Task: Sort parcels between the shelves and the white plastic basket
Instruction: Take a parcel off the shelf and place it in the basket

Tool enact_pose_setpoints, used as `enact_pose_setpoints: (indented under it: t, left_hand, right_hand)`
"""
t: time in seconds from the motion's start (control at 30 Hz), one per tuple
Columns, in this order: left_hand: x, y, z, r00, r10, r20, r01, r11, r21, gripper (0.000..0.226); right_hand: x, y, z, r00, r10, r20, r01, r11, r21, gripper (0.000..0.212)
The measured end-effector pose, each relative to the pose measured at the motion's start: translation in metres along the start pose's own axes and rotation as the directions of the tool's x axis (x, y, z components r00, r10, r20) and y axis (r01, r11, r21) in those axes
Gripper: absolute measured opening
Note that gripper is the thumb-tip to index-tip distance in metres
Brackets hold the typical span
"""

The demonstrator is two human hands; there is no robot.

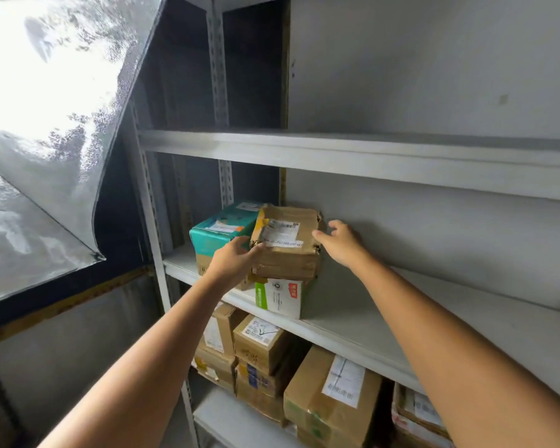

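Observation:
A battered brown cardboard parcel with a white label lies on top of a white and green box on the middle shelf. My left hand rests against the parcel's left front corner, fingers touching it. My right hand hovers just right of the parcel with fingers spread, not gripping. A teal box stands behind and to the left. The white plastic basket is out of view.
The upper shelf shows nothing on it. The lower shelf holds several brown parcels. A grey upright post borders the shelving on the left, with a plastic sheet over a bright window beyond it.

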State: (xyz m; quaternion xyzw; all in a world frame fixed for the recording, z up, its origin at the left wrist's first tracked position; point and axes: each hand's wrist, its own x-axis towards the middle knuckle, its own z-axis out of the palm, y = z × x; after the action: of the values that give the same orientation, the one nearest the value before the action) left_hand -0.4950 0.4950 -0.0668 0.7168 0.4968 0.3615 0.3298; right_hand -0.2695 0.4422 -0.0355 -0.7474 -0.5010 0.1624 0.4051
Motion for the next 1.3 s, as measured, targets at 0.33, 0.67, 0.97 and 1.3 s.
enact_pose_setpoints:
  t: [0.33,0.67,0.97,1.3]
  left_hand:
    - [0.022,0.005,0.008,0.987,-0.132,0.097,0.150,0.965,-0.215,0.066]
    - [-0.023,0.025,0.017,0.991,-0.137,-0.007,0.120,0.890,-0.439,0.053]
    - [-0.153,0.045,0.025,0.967,-0.147,-0.209,0.049,0.909,-0.415,0.050]
    - [-0.328,0.029,-0.002,0.814,-0.363,-0.453,0.121,0.869,-0.479,0.043]
  right_hand:
    - [0.022,0.003,0.029,0.987,0.072,0.145,-0.116,0.938,0.327,0.030]
    - [-0.010,0.015,0.016,0.990,-0.113,0.082,0.071,0.914,0.399,0.039]
    - [-0.089,0.033,0.005,0.902,-0.388,0.190,0.265,0.844,0.465,0.054]
    - [-0.218,0.021,0.044,0.656,-0.637,0.404,0.388,0.744,0.544,0.066]
